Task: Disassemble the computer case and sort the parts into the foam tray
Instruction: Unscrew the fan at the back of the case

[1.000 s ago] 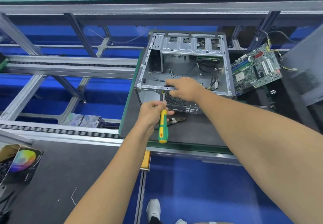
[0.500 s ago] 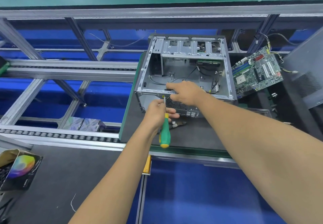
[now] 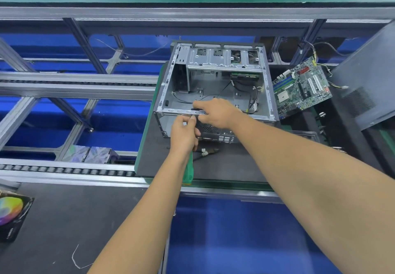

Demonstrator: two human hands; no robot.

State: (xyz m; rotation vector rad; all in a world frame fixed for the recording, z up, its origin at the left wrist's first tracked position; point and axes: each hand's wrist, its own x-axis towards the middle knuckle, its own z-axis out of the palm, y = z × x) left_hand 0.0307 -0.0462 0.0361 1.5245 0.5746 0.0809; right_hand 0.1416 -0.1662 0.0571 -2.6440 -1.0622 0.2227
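Computer case: the case (image 3: 215,85) lies on its side on a dark mat (image 3: 224,166), with its open side facing up and loose black cables on its floor.
Left hand: the left hand (image 3: 184,133) is curled around a screwdriver (image 3: 188,174); the green handle sticks out below the palm, and the tip end meets the near top edge of the case.
Right hand: the right hand (image 3: 215,112) rests over the near rim of the case, fingers bent down onto a small dark part at the rim; whether it grips that part or only presses on it I cannot tell.
Circuit board: a green board (image 3: 303,86) lies tilted just to the right of the case, with wires trailing from its far corner.
Side panel: a grey metal panel (image 3: 363,85) leans at the far right.
Pliers: a small pair (image 3: 206,153) lies on the mat just in front of the case, beside the left hand.
Box: a dark box (image 3: 12,216) with a rainbow disc printed on it sits at the lower left.
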